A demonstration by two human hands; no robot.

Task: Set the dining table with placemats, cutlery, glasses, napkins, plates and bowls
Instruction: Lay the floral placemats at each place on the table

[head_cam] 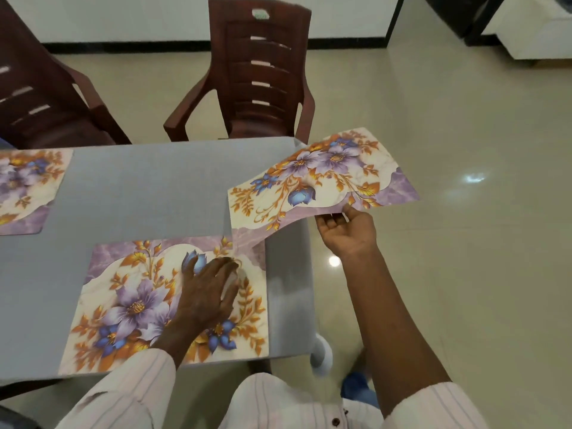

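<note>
A floral placemat [123, 305] with purple flowers lies flat near the front edge of the grey table [139, 187]. My left hand [207, 289] presses on it with straight, spread fingers. My right hand [346, 230] pinches the near edge of a second floral placemat [318, 178], which is lifted and curved, hanging past the table's right edge with its left corner low over the table. A third placemat [24, 187] lies flat at the table's left side.
Two dark red plastic chairs stand at the far side, one [257, 72] behind the table's right half and one [40, 97] at the left. Glossy cream floor [448, 134] spreads to the right. A white table leg [322, 354] shows below the front right corner.
</note>
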